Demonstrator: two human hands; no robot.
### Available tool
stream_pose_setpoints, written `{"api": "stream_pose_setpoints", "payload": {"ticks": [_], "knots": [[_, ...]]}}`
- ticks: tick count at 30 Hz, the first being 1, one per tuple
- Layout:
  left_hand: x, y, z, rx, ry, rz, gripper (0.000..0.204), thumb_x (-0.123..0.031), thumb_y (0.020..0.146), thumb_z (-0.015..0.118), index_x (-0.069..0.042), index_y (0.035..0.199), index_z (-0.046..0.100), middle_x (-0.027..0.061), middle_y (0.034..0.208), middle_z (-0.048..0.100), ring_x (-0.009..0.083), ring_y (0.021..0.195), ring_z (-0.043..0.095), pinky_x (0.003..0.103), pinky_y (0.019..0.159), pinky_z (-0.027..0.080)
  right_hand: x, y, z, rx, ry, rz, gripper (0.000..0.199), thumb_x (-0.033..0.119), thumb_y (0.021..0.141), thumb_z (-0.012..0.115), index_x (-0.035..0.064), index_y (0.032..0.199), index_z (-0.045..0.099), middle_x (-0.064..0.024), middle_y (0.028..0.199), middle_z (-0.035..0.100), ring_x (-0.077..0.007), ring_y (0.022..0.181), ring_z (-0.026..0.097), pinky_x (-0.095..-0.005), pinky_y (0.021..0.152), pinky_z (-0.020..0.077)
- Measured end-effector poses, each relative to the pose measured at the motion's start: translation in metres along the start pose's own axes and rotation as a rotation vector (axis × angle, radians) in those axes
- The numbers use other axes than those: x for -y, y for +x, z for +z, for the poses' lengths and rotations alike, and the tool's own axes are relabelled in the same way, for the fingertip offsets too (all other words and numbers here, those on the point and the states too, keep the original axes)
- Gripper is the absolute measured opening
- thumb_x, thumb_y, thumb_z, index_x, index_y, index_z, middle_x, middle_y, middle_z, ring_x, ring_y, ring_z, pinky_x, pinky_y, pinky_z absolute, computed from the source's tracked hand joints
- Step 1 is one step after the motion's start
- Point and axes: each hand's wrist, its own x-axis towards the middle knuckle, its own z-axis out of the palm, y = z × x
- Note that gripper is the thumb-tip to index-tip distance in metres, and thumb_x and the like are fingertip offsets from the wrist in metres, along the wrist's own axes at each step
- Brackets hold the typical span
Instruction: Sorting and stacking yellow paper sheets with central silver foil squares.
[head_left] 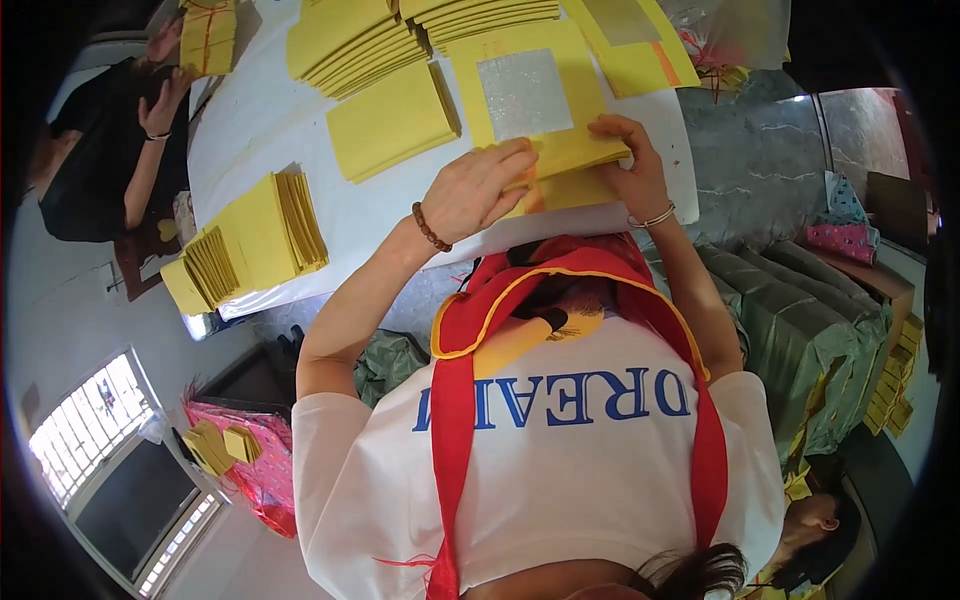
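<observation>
In front of me lies a stack of yellow paper sheets (590, 95), with a large silver square on the top sheet. My left hand (475, 190) is closed on the near left part of the top paper, its fingers bent over the edge. At the near right corner, my right hand (637, 170) pinches the paper, with fingers above and thumb below. Between the hands the near edge is lifted and folded over. More yellow paper shows beneath it. Just left of the stack sits a folded yellow bundle (390, 120).
Fanned yellow bundles (350, 45) fill the far side of the white table (270, 130); others (255, 235) stand near its left end. Another yellow sheet (640, 50) lies far right. At left, a co-worker (120, 150) handles a tied bundle. Green wrapped packs (790, 320) stand right of me.
</observation>
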Motion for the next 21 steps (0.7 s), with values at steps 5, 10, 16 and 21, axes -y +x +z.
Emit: {"api": "stream_pose_setpoints", "payload": {"ticks": [5,10,16,21], "knots": [[-0.003,-0.005,-0.002,0.1,0.04,-0.009,0.048,-0.009,0.077,0.062,-0.007,0.121,0.046,0.0128,0.114,0.055,0.0312,0.096,0.054,0.037,0.082,0.043,0.003,-0.001,0.003,-0.008,0.03,-0.021,0.044,-0.007,0.069,0.057,0.0045,0.112,0.055,-0.0076,0.12,0.054,-0.0194,0.115,0.048,-0.0299,0.099,0.034],[0.012,-0.019,0.0,-0.162,-0.086,-0.089,0.057,-0.006,0.07,0.066,-0.006,0.123,0.046,0.0153,0.12,0.05,0.0358,0.105,0.047,0.042,0.089,0.038,-0.009,0.0,-0.003,0.014,0.014,-0.022,0.042,-0.008,0.071,0.055,0.0035,0.112,0.055,-0.0083,0.119,0.054,-0.0208,0.119,0.046,-0.0302,0.098,0.0342],[0.031,-0.021,0.015,-0.129,0.212,-0.139,0.054,0.0,0.067,0.056,-0.012,0.12,0.052,0.0113,0.117,0.051,0.0311,0.104,0.046,0.04,0.089,0.036,-0.009,0.003,-0.008,0.046,0.014,-0.05,0.042,-0.002,0.072,0.059,0.0042,0.113,0.055,-0.009,0.115,0.056,-0.0218,0.117,0.047,-0.0312,0.098,0.0353],[0.023,-0.02,0.007,-0.162,0.375,-0.089,0.052,0.0,0.067,0.054,-0.018,0.115,0.058,0.0077,0.115,0.053,0.027,0.103,0.047,0.04,0.088,0.037,0.002,0.006,-0.009,-0.061,-0.164,-0.251,0.041,0.008,0.074,0.06,0.0045,0.114,0.055,-0.0102,0.116,0.056,-0.0293,0.12,0.044,-0.0368,0.099,0.0346]]}}
